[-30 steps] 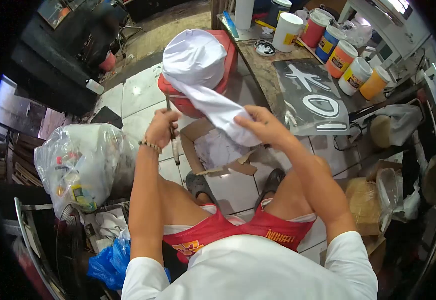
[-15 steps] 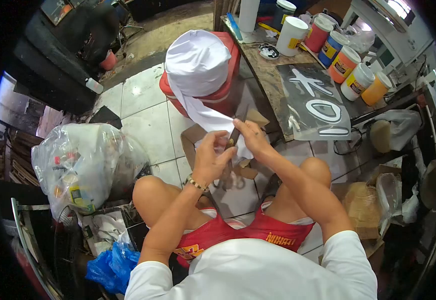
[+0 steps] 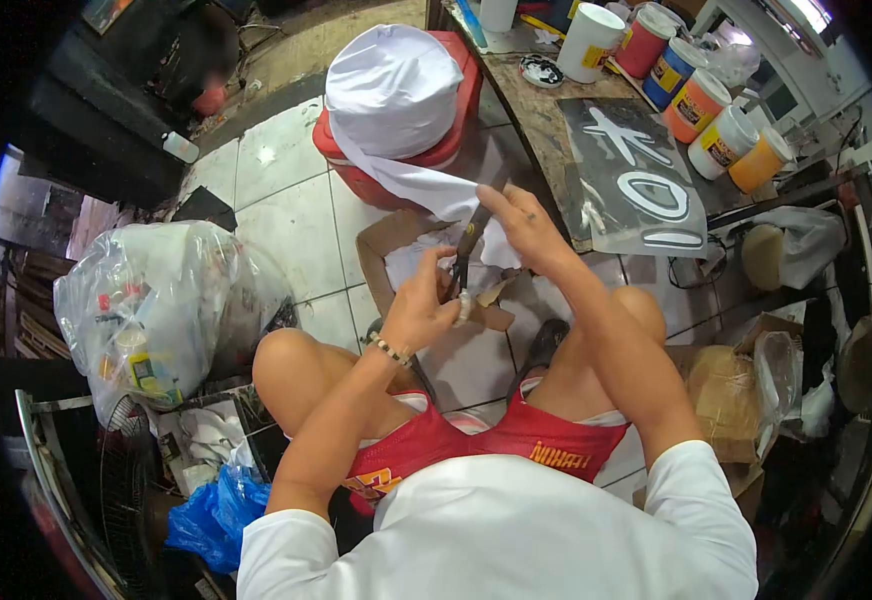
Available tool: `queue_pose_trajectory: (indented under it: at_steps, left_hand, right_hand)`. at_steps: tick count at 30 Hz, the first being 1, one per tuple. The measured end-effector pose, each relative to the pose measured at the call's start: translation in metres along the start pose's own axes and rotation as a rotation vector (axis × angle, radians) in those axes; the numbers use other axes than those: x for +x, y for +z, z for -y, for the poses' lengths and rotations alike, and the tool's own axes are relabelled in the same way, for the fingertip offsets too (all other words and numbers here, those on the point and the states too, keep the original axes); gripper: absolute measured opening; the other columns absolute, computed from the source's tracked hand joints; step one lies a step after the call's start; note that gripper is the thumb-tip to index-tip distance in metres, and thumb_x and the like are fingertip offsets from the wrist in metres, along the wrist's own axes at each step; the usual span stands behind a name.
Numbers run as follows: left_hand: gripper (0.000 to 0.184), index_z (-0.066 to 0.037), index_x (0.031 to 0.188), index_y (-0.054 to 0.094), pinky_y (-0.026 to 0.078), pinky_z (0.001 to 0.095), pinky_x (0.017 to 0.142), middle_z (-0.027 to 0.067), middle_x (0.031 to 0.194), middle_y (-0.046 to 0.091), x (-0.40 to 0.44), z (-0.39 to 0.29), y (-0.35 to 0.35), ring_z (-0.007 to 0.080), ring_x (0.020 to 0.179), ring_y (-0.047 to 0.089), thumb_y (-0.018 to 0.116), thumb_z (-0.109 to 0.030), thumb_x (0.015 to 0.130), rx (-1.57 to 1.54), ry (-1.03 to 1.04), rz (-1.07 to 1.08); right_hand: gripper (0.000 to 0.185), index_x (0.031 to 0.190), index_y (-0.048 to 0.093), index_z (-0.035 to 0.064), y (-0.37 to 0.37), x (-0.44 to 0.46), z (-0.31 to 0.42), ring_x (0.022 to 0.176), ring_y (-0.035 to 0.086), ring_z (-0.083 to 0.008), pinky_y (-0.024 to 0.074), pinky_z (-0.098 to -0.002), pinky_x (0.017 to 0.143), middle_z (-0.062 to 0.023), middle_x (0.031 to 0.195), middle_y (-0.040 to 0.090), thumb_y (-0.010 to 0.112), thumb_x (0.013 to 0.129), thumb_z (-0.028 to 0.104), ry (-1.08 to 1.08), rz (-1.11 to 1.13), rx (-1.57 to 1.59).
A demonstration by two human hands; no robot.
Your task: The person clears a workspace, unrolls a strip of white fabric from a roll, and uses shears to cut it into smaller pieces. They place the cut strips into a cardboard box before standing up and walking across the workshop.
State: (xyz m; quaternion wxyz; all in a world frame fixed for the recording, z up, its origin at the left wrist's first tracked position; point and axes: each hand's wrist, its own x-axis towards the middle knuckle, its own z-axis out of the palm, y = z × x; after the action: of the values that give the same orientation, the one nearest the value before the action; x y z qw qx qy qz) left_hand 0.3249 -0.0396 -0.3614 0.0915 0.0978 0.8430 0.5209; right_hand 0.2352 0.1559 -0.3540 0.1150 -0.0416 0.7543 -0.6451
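My left hand [image 3: 424, 312], with a beaded bracelet at its wrist, is closed on the handles of dark scissors [image 3: 465, 254]. Their blades point up and away, toward my right hand [image 3: 523, 228], which pinches the end of a white cloth strip [image 3: 421, 187] beside the blade tips. That strip runs back to a large white cloth roll [image 3: 393, 90] resting on a red cooler [image 3: 468, 85]. Below my hands sits an opened cardboard box [image 3: 372, 258] with white cloth pieces [image 3: 411, 262] inside. Part of the blades is hidden by my right fingers.
On the right, a worktable [image 3: 521, 120] carries several paint jars [image 3: 696, 105] and a dark painted sheet [image 3: 636, 180]. A clear plastic bag [image 3: 171, 310] of containers stands left, near a blue bag [image 3: 218, 520] and a fan [image 3: 126, 490]. Cardboard [image 3: 724, 400] lies right.
The view has shifted slightly. My right hand has moved up and right with the strip's end, away from my left hand. The scissors' handles and the box show more clearly.
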Motion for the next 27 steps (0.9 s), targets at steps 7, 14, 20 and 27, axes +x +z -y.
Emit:
queue_pose_trajectory:
  at_steps: [7,14,20,27]
  left_hand:
    - [0.067,-0.002,0.125,0.048,0.037,0.0204,0.053,-0.0035,0.068,0.054,-0.012,-0.013,-0.016,0.0023,0.063,0.049,0.087,-0.008,0.072,-0.206,-0.113,0.03]
    - [0.065,-0.002,0.122,0.043,0.053,0.0304,0.082,0.0085,0.097,0.066,-0.022,0.019,-0.018,0.0139,0.089,0.064,0.085,-0.008,0.072,-0.543,-0.172,0.33]
    - [0.09,-0.002,0.142,0.034,0.043,0.036,0.103,0.0129,0.127,0.059,-0.019,0.009,-0.003,0.0214,0.122,0.054,0.085,-0.009,0.069,-0.379,-0.285,0.581]
    - [0.098,-0.001,0.149,0.025,0.047,0.0327,0.101,0.0147,0.138,0.053,0.004,0.013,0.014,0.0213,0.131,0.049,0.081,-0.003,0.07,-0.607,-0.141,0.405]
  right_hand:
    - [0.029,0.11,0.064,0.0019,-0.063,-0.022,0.033,0.079,0.06,-0.0057,0.0489,-0.0227,0.065,-0.0003,0.096,0.066,0.068,0.093,0.025,0.003,0.242,0.288]
    - [0.025,0.11,0.065,0.004,-0.098,-0.023,0.015,0.08,0.06,-0.0053,0.0476,-0.0216,0.071,0.002,0.093,0.067,0.068,0.093,0.022,0.037,0.03,0.208]
    - [0.018,0.101,0.066,0.0059,-0.091,-0.03,0.031,0.079,0.06,-0.0058,0.0465,-0.0221,0.071,-0.0002,0.092,0.067,0.069,0.092,0.021,0.075,-0.102,0.37]
    - [0.015,0.095,0.066,0.0127,-0.08,-0.036,0.019,0.067,0.051,-0.002,0.0364,-0.0208,0.057,0.0075,0.078,0.062,0.069,0.092,0.027,0.06,0.018,0.262]
